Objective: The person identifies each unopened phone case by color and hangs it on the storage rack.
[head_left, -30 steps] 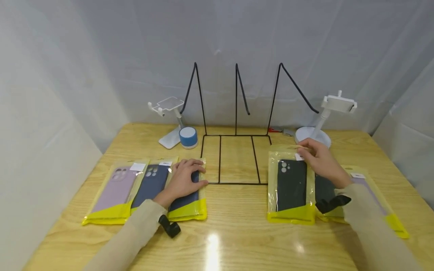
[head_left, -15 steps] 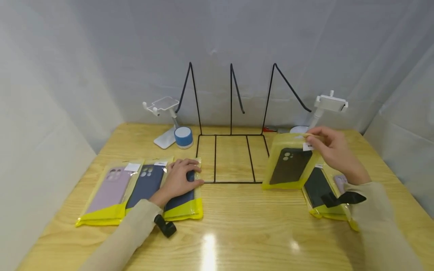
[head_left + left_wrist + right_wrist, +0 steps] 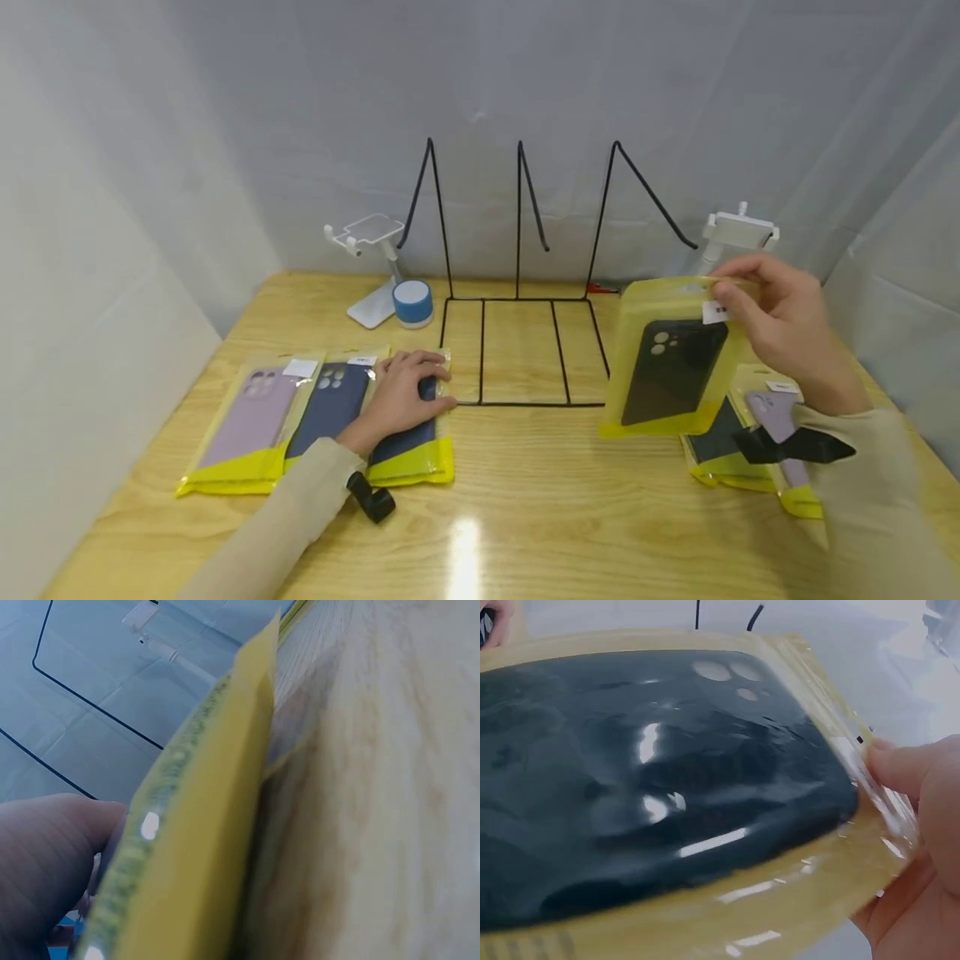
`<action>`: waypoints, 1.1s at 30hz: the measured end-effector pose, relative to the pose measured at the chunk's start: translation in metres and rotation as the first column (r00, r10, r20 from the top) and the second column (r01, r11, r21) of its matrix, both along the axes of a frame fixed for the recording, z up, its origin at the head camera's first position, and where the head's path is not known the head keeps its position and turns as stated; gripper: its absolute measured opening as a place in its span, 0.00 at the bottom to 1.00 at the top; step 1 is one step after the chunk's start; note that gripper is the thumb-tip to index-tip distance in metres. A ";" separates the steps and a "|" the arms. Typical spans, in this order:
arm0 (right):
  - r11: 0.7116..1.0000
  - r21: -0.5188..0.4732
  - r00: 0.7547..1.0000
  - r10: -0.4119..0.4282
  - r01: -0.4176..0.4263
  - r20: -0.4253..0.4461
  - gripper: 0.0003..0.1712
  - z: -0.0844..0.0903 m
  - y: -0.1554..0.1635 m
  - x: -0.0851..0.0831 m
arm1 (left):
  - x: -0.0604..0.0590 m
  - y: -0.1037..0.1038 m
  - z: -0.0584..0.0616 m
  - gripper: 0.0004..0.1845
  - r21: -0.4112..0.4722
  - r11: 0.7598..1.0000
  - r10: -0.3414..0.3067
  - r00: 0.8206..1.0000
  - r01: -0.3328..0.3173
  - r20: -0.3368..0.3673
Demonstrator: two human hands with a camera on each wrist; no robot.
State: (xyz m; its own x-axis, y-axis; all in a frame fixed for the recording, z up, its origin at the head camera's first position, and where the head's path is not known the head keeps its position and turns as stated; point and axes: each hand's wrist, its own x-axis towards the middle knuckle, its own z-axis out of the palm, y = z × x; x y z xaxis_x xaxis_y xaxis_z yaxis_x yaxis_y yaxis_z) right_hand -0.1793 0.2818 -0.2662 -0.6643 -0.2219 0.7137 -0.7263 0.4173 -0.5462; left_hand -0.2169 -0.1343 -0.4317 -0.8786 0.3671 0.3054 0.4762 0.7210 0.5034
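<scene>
My right hand (image 3: 787, 333) pinches the top edge of a yellow-edged clear bag holding a black phone case (image 3: 671, 375), raised and tilted above the table. In the right wrist view, the thumb (image 3: 900, 769) presses the bag's end beside the dark case (image 3: 660, 780). My left hand (image 3: 405, 396) rests with spread fingers on a bagged dark blue phone case (image 3: 408, 454), partly covering it. Left of that lie another bagged dark blue case (image 3: 330, 408) and a bagged purple case (image 3: 251, 417). The left wrist view shows the bag's yellow edge (image 3: 202, 847) close up.
A black wire rack (image 3: 517, 405) with three upright hooks stands mid-table. Behind are a white phone stand (image 3: 372, 308), a blue-white round object (image 3: 412, 304) and another white stand (image 3: 742, 232). Bagged dark (image 3: 708, 433) and purple (image 3: 772, 412) cases lie right.
My right hand has lifted the bagged black phone case off the table and moved it slightly right, uncovering more of the bags beneath. The left hand has stayed on its bag.
</scene>
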 end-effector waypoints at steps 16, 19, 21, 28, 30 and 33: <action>0.967 0.218 0.990 -0.113 0.130 -0.089 0.04 0.042 -0.013 -0.008 | 0.001 0.002 -0.004 0.16 0.016 1.000 0.004 1.000 -0.004 0.003; 0.967 0.219 0.989 -0.113 0.131 -0.093 0.04 0.044 -0.013 -0.012 | -0.001 0.005 -0.002 0.16 0.020 1.000 -0.001 1.000 0.001 0.001; 0.970 0.205 0.990 -0.115 0.130 -0.084 0.04 0.045 -0.013 -0.013 | -0.001 0.006 -0.001 0.16 0.024 1.000 -0.006 1.000 0.006 0.008; 0.948 0.258 0.982 -0.172 0.188 -0.084 0.05 0.050 -0.015 -0.020 | -0.002 0.004 -0.004 0.17 0.023 1.000 -0.010 1.000 0.011 -0.014; 0.930 0.303 0.978 -0.193 0.210 -0.085 0.06 0.052 -0.017 -0.024 | -0.002 0.001 -0.005 0.17 0.019 1.000 -0.003 1.000 0.004 -0.022; 0.905 0.363 0.975 -0.212 0.223 -0.070 0.09 0.056 -0.021 -0.034 | -0.002 -0.002 -0.005 0.17 0.017 1.000 0.000 1.000 0.000 -0.021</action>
